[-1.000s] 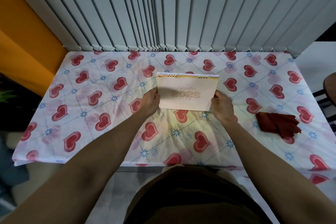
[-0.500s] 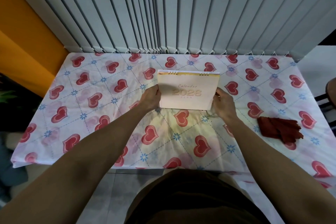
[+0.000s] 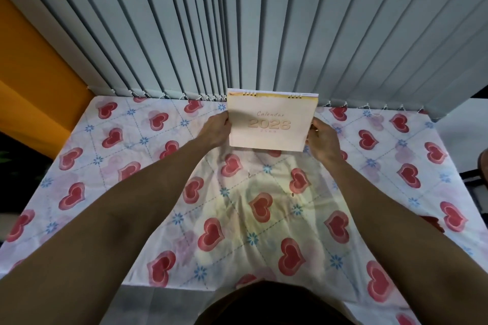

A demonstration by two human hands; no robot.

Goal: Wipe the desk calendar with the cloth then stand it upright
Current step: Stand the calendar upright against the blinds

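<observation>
A pale desk calendar [image 3: 272,124] with "2026" on its cover and wire rings on top stands upright near the far edge of the table, facing me. My left hand [image 3: 215,130] grips its left edge and my right hand [image 3: 322,141] grips its right edge. Its lower edge is at the tablecloth; I cannot tell whether it rests there. A dark red patch [image 3: 433,221] beside my right forearm looks like the cloth, mostly hidden by the arm.
The table wears a white tablecloth [image 3: 126,166] printed with red hearts. Grey vertical blinds [image 3: 237,34] hang right behind the calendar. An orange wall [image 3: 31,87] is at the left, and a dark chair part [image 3: 484,163] at the right edge.
Both hands have carried the calendar away from me toward the blinds, still upright. The red cloth has slid almost out of sight behind my right arm as the view shifted.
</observation>
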